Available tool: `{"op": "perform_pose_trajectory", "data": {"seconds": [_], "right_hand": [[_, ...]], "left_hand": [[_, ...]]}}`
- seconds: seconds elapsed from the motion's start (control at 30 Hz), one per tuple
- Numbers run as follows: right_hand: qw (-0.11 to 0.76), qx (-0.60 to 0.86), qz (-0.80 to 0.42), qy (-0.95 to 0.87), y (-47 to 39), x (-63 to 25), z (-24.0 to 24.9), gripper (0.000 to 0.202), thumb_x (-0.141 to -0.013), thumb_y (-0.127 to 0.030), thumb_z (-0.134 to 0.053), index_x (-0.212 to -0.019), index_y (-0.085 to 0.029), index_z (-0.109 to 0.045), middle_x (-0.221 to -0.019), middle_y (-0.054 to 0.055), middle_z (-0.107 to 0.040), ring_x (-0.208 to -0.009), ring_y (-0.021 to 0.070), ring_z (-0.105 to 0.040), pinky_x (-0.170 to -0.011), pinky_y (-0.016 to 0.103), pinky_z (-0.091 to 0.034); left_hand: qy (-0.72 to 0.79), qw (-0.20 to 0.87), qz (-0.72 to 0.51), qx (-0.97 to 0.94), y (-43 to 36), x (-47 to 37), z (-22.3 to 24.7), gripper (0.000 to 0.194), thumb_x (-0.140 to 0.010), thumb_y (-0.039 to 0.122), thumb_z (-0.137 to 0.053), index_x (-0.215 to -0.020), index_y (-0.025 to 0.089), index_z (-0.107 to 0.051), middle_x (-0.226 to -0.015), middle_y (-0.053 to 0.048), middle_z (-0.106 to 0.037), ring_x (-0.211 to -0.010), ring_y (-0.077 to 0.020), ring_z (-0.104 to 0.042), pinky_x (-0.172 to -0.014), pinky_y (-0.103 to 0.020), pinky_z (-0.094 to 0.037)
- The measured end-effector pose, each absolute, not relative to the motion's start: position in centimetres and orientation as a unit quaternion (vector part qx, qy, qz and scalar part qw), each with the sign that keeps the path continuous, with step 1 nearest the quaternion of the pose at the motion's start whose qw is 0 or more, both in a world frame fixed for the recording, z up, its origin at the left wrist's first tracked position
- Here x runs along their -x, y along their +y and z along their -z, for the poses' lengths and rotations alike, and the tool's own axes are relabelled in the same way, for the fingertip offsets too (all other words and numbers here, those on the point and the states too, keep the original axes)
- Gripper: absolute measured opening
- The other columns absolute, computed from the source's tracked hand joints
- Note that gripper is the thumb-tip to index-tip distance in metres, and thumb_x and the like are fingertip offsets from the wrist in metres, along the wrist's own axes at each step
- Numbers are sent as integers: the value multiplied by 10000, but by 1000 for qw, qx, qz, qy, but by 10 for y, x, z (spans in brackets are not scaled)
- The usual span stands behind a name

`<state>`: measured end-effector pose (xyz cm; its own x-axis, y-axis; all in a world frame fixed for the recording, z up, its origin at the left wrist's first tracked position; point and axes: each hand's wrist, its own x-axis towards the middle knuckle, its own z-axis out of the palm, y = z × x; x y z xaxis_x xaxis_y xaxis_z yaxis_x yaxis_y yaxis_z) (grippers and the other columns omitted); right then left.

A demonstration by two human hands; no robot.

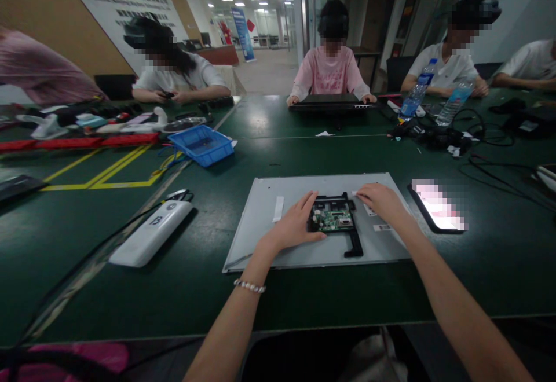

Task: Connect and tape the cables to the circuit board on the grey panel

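Observation:
A flat grey panel [252,214] lies on the green table in front of me. On it rests a green circuit board [332,219] in a black frame [355,246]. My left hand [299,223], with a beaded bracelet at the wrist, is at the left side of the board, its thumb and fingers apart around that edge. At the panel's upper right, my right hand [376,197] has its fingertips pinched together beside the frame's top right corner; a small white piece shows at the fingertips, too small to make out. A white strip [278,209] lies on the panel's left part.
A white power bank [152,234] with cables lies left, a phone [436,208] right. Beyond are a blue basket [204,144], bottles [417,90] and tangled cables [438,137]. Several people sit around the table; one across holds a dark flat device [333,103].

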<state>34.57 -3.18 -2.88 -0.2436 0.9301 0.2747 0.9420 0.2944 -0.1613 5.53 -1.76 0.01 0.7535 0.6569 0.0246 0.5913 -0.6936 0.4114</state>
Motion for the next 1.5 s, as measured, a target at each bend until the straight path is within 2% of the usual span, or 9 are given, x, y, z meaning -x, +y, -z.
{"op": "perform_pose_trajectory", "data": {"seconds": [0.23, 0.5, 0.73, 1.1, 1.5], "right_hand": [[224, 634, 24, -740, -31, -333, 25, 259, -919, -250, -401, -1029, -195, -630, -1026, 68, -674, -936, 203, -609, -782, 304, -437], [141, 601, 5, -787, -19, -272, -7, 287, -936, -241, -366, -1042, -184, -627, -1002, 101, -681, -941, 213, -607, -795, 290, -410], [88, 596, -29, -798, -9, -247, -6, 281, -919, -202, -380, -993, -162, -648, -982, 112, -680, -961, 207, -600, -817, 274, -413], [130, 588, -51, -796, -10, -246, 3, 287, -912, -192, -376, -989, -157, -651, -1004, 114, -657, -973, 215, -582, -842, 303, -419], [134, 597, -57, -789, -9, -241, 5, 287, -897, -157, -381, -1001, -150, -649, -1017, 113, -639, -985, 201, -569, -867, 280, -414]], "left_hand": [[346, 190, -90, -914, -18, -55, 1, 1013, -736, 575, -584, -1454, 212, 32, -1527, -106, -73, -1372, -299, -188, -1105, -430, -236], [337, 187, -90, -919, -16, -55, 3, 1033, -730, 584, -585, -1452, 204, 49, -1526, -113, -73, -1377, -301, -168, -1110, -433, -228], [331, 186, -93, -921, -18, -56, 1, 1028, -733, 570, -588, -1451, 209, 53, -1525, -110, -83, -1381, -304, -149, -1113, -449, -225], [332, 189, -101, -918, -16, -55, 5, 1012, -730, 559, -602, -1453, 188, 2, -1522, -125, -88, -1385, -286, -147, -1116, -424, -217], [332, 195, -97, -918, -16, -55, 5, 1030, -724, 551, -608, -1452, 209, 35, -1524, -118, -82, -1383, -299, -144, -1115, -443, -214]]}}
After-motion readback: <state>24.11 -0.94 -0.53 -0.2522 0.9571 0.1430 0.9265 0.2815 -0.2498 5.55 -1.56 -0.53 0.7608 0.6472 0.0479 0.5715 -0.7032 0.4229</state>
